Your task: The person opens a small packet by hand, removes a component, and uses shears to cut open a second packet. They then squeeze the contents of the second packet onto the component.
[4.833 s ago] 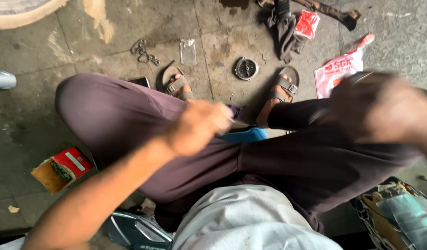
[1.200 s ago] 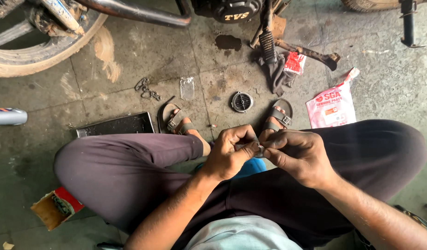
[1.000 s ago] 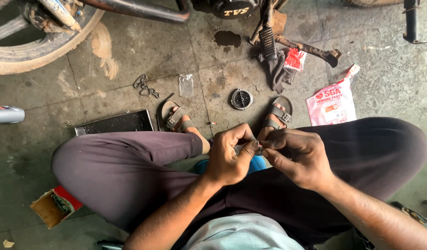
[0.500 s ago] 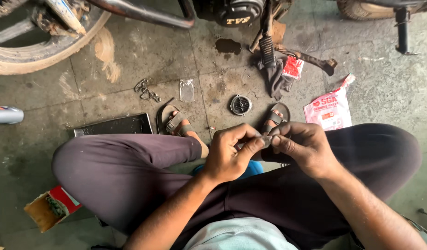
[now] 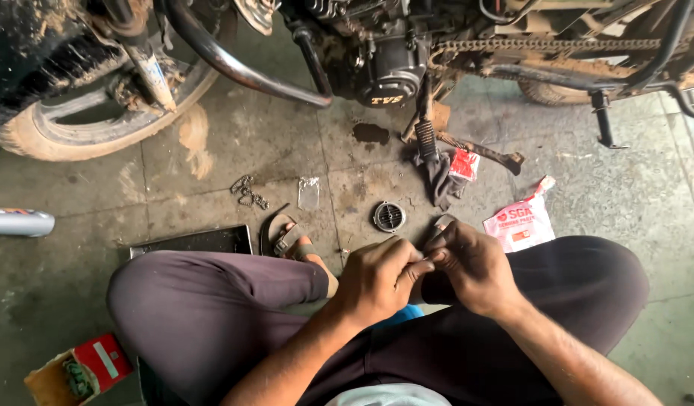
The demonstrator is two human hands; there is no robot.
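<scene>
Grimy concrete floor under the motorbike, left hand and right hand pinching some tiny part above the knees (can't make it out), looks mid-fiddle, so careful fingertip work next.

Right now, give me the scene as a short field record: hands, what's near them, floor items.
left hand: fingers curled, pinching a small part, too small to identify
right hand: fingertips meet the left hand at the same small part
posture: squatting, knees apart, sandals on
floor ahead: round part, pink packet, small chain, clear bag, dark tray
floor left: red box, grey can
background: motorcycle with front wheel at left
</scene>
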